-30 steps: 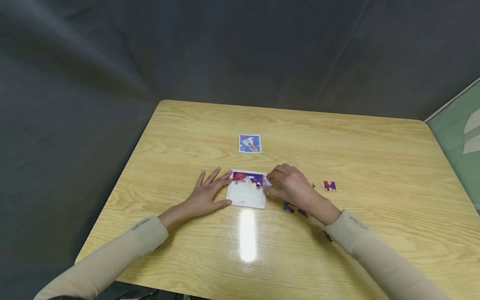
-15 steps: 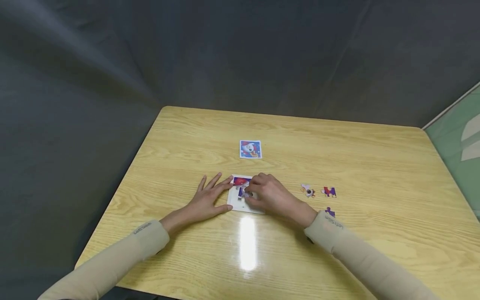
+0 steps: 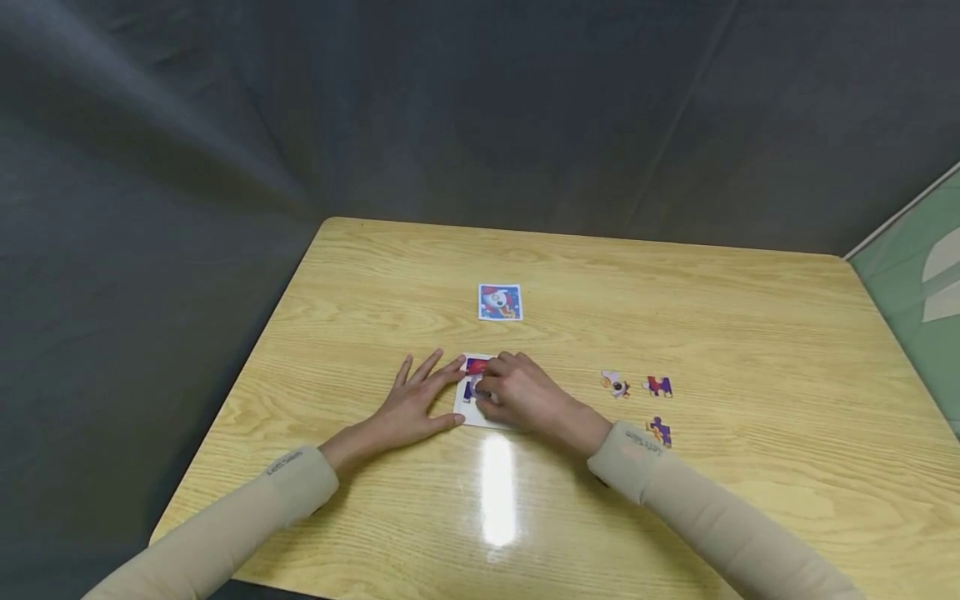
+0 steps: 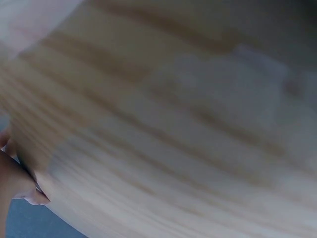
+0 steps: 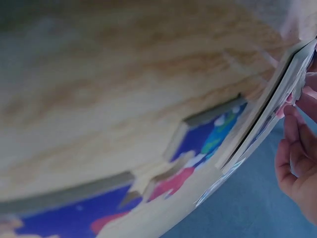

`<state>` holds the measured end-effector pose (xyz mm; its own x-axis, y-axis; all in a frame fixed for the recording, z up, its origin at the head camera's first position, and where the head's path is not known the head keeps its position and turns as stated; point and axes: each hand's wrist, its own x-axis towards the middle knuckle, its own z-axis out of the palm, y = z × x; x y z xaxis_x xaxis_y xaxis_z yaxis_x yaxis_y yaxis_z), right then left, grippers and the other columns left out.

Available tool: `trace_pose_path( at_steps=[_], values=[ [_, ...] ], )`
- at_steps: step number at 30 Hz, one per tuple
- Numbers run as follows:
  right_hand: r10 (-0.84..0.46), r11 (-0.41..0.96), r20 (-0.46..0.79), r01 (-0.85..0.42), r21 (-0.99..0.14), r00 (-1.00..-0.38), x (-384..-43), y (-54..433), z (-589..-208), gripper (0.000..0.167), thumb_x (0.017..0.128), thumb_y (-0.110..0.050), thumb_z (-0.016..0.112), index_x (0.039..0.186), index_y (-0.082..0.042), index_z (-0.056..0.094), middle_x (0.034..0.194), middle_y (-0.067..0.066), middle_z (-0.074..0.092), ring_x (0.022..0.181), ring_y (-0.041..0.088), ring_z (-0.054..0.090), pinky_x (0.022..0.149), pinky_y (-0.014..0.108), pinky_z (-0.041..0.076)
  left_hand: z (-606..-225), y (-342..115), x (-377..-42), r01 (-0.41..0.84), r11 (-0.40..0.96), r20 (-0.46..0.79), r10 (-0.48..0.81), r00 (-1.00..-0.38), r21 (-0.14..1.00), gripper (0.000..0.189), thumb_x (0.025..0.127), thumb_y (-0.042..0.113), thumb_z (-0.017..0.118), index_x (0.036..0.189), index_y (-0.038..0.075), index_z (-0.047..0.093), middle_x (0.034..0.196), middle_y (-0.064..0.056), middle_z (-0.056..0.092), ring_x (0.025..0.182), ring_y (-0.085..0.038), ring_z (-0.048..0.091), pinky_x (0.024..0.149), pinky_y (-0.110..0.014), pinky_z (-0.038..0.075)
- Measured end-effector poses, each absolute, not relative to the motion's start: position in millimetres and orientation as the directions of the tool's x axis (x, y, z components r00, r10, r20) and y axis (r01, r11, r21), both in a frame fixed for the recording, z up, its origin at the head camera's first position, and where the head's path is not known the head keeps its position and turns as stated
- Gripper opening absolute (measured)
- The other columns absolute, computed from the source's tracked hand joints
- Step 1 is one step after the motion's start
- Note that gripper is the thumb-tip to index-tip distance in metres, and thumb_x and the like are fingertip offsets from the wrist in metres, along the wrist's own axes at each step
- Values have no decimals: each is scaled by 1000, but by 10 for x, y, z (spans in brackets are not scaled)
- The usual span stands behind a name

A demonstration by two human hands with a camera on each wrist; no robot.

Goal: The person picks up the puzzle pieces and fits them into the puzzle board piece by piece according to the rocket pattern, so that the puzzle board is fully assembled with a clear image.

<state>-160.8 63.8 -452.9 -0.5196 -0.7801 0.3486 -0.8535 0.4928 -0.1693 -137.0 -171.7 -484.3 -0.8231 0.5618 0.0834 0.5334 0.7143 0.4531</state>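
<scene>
One hand braces the tray while the other works a piece into it

The wood-grain counter (image 3: 750, 333) gives the work a flat, firm bed, with a dark cloth (image 3: 480, 108) hanging behind its far edge. Near its middle the two hands come close without touching each other. The left hand (image 3: 408, 408) lies with fingers spread, fingertips and thumb against the tray's left edge, likely to keep it from sliding. The right hand (image 3: 528, 396) reaches over the tray with fingers curled, pinching a small piece; its thumb and fingers hide much of that grip.

The white tray (image 3: 474, 417) sits flat between the hands, within easy reach of both. Beyond it lies a square picture card (image 3: 500, 302), face up, presumably where it can be consulted at a glance.

Inside the tray, a red-and-purple section (image 3: 477, 366) shows along the far side, while the bare base shows nearer the person. The purple piece (image 3: 468, 391) under the right fingers is over that base, just below the section; whether it is seated cannot be told. Loose jigsaw pieces (image 3: 658, 387) lie right of the tray, apart and picture side up, which should make choosing easier.
</scene>
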Motion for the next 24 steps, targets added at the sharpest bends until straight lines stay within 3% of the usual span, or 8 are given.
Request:
trace_pose_path(
  at_steps=[9,24],
  values=[
    [-783,527,294,-836,-153,-547,-1633,606,-4527,16,86,-23,72,97,-11,75,98,3,67,91,19,59,79,35,50,-4844,-1714,-1372,530,716,66,566,-822,454,66,91,50,59,144,14,43,159,3,23,148,-28,8,114,-58,-8],
    [-770,572,270,-813,-109,-578,-1612,559,-4545,14,88,-21,68,97,-12,75,99,3,66,90,19,58,77,35,50,-4851,-1726,-1376,532,714,69,567,-821,455,66,92,50,58,145,15,42,159,3,21,148,-28,7,114,-59,-8]
  ],
)
